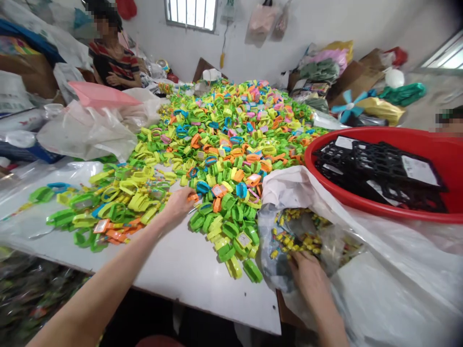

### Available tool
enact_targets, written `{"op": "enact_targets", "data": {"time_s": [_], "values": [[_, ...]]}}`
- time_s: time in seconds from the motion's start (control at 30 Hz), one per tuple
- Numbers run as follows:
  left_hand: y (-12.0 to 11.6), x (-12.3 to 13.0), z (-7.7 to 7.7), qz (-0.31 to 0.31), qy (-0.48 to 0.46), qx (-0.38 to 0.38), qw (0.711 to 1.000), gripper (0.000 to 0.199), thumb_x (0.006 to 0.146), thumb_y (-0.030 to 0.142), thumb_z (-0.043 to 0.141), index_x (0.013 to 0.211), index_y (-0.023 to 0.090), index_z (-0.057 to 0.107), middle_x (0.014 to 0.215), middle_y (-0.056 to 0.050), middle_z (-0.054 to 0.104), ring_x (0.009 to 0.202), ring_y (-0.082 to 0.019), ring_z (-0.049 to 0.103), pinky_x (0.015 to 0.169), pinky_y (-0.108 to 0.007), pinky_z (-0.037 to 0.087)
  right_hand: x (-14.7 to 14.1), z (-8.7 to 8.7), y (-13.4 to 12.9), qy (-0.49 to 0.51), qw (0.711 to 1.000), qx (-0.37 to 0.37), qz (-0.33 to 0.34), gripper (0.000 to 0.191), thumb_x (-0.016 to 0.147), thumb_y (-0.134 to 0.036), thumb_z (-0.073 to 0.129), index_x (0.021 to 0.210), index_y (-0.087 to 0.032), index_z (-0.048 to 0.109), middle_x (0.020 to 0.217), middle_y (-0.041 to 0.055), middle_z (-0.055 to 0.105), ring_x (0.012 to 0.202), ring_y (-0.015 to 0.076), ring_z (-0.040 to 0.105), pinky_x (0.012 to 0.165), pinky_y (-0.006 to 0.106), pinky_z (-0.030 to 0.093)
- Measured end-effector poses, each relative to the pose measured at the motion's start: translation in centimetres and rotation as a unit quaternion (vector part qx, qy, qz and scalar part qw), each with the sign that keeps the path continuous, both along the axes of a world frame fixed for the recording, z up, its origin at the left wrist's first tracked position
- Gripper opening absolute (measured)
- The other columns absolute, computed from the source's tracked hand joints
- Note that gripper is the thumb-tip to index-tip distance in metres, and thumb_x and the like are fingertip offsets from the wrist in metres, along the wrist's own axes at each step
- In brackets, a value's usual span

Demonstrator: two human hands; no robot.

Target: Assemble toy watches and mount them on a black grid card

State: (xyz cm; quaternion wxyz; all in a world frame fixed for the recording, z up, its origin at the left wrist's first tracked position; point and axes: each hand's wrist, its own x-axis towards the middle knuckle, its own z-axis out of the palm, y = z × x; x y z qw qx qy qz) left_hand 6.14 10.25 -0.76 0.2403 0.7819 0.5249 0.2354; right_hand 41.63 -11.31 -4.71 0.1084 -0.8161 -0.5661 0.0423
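Observation:
My left hand (pixel 180 205) is closed on an orange plastic band (pixel 193 197) at the edge of a big pile of green, yellow, orange and blue bands (pixel 231 144). My right hand (pixel 306 267) reaches into an open clear plastic bag (pixel 269 226) at the table's right edge, which holds small yellow wrapped pieces (pixel 311 242). Its fingertips are hidden among these pieces. A smaller heap of bands (pixel 137 200) mixed with thin yellow pieces lies left of my left hand. Both heaps rest on the white table (pixel 181 274).
A red tub (pixel 347 197) with black plastic frames (pixel 383 166) stands at the right. Plastic bags (pixel 94 120) lie at the left. A person in a striped shirt (pixel 125 65) sits at the back left; part of another person's head shows at the right edge.

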Motion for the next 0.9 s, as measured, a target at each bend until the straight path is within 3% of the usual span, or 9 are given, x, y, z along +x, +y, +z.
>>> {"op": "enact_targets", "data": {"time_s": [0.07, 0.13, 0.23, 0.37, 0.47, 0.57, 0.67, 0.9], "values": [[-1.8, -1.6, -0.2, -0.011, -0.086, -0.052, 0.995, 0.027, 0.080, 0.036, 0.057, 0.095, 0.016, 0.066, 0.086, -0.006, 0.069, 0.079, -0.020, 0.062, 0.072, -0.030, 0.048, -1.6, 1.2, 0.4, 0.050, 0.995, 0.082, -0.012, 0.027, 0.083, -0.026, 0.047, 0.094, -0.013, 0.068, 0.091, 0.0154, 0.070, 0.085, 0.0271, 0.064, 0.080, 0.039, 0.051], [-4.6, -2.3, -0.8, -0.022, -0.197, -0.146, 0.969, 0.033, 0.076, 0.041, 0.062, 0.097, 0.016, 0.064, 0.086, -0.005, 0.069, 0.078, -0.019, 0.063, 0.071, -0.029, 0.049, -4.9, 2.6, 0.9, 0.128, 0.985, 0.119, -0.002, 0.031, 0.085, -0.035, 0.049, 0.103, -0.016, 0.066, 0.092, 0.0120, 0.070, 0.083, 0.0255, 0.065, 0.076, 0.037, 0.052], [-9.2, -2.3, -1.9, -0.014, -0.296, -0.272, 0.916, 0.035, 0.072, 0.039, 0.068, 0.098, 0.016, 0.062, 0.083, -0.004, 0.069, 0.074, -0.016, 0.063, 0.069, -0.028, 0.049, -11.7, 4.2, 1.9, 0.220, 0.969, 0.089, 0.072, 0.030, 0.091, -0.040, 0.047, 0.112, -0.026, 0.062, 0.098, 0.0037, 0.070, 0.085, 0.0185, 0.065, 0.076, 0.029, 0.052], [-12.6, -1.8, -2.1, -0.005, -0.333, -0.309, 0.891, 0.036, 0.070, 0.038, 0.072, 0.096, 0.015, 0.063, 0.086, -0.004, 0.070, 0.078, -0.016, 0.064, 0.073, -0.027, 0.050, -18.3, 4.0, 3.1, 0.347, 0.910, 0.056, 0.219, 0.032, 0.094, -0.031, 0.043, 0.121, -0.021, 0.058, 0.111, 0.0087, 0.067, 0.098, 0.0187, 0.062, 0.087, 0.032, 0.050], [-12.9, -1.6, -1.3, -0.024, -0.304, -0.300, 0.904, 0.033, 0.069, 0.038, 0.072, 0.091, 0.015, 0.064, 0.087, -0.005, 0.071, 0.081, -0.017, 0.065, 0.075, -0.028, 0.052, -19.2, 3.4, 3.1, 0.364, 0.906, 0.063, 0.208, 0.033, 0.090, -0.029, 0.052, 0.123, -0.022, 0.057, 0.108, 0.0070, 0.068, 0.091, 0.0173, 0.062, 0.083, 0.031, 0.050], [-12.9, -1.4, -0.7, -0.051, -0.253, -0.276, 0.926, 0.028, 0.072, 0.038, 0.068, 0.090, 0.016, 0.066, 0.085, -0.004, 0.072, 0.078, -0.017, 0.064, 0.072, -0.027, 0.053, -18.5, 3.3, 2.8, 0.359, 0.907, 0.089, 0.203, 0.022, 0.087, -0.030, 0.059, 0.107, -0.021, 0.064, 0.096, 0.0043, 0.069, 0.085, 0.0164, 0.062, 0.081, 0.030, 0.049], [-13.3, -1.0, -0.9, -0.069, -0.210, -0.236, 0.946, 0.028, 0.075, 0.039, 0.064, 0.091, 0.017, 0.069, 0.083, -0.002, 0.072, 0.074, -0.016, 0.062, 0.068, -0.026, 0.051, -18.2, 3.3, 2.6, 0.360, 0.901, 0.113, 0.214, 0.014, 0.088, -0.030, 0.059, 0.095, -0.020, 0.067, 0.092, 0.0047, 0.069, 0.087, 0.0166, 0.062, 0.083, 0.030, 0.049], [-13.9, -0.5, -1.4, -0.117, -0.098, -0.128, 0.980, 0.024, 0.082, 0.035, 0.054, 0.087, 0.019, 0.071, 0.076, -0.001, 0.069, 0.070, -0.014, 0.061, 0.066, -0.024, 0.047, -18.1, 2.2, 2.1, 0.356, 0.899, 0.138, 0.214, 0.014, 0.089, -0.027, 0.059, 0.097, -0.019, 0.067, 0.092, 0.0056, 0.068, 0.087, 0.0168, 0.062, 0.082, 0.031, 0.050]]}}
